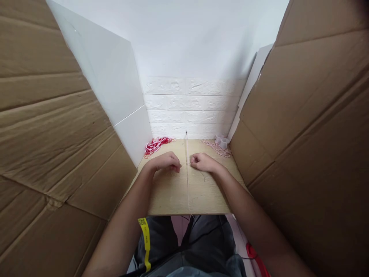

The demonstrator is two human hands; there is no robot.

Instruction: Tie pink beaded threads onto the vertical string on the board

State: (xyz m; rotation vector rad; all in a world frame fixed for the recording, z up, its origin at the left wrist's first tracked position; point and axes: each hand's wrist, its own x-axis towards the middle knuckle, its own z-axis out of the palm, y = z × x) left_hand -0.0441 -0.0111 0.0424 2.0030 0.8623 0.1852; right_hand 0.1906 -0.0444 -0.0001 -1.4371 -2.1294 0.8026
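Observation:
A thin, pale cord (pixel 188 184) runs straight down the middle of the wooden board, from a small hook (pixel 186 132) at the wall to the near edge. Just left of it is my left hand (pixel 170 161), fingers curled and fingertips pinched together on a fine thread, a faint wisp of which shows below them. My right hand (pixel 203 162) sits close on the cord's other side, pinching a thin thread (pixel 204 177) whose loose tail curves down onto the board. Where the thread meets the cord is too fine to make out.
Red and white yarn (pixel 158 145) lies heaped at the back left of the board (pixel 170 200). Pale pink yarn (pixel 219 148) and small translucent cups (pixel 224 143) are at the back right. Tall cardboard walls (pixel 57 134) stand on both sides, with a white brick-patterned wall (pixel 196 103) behind.

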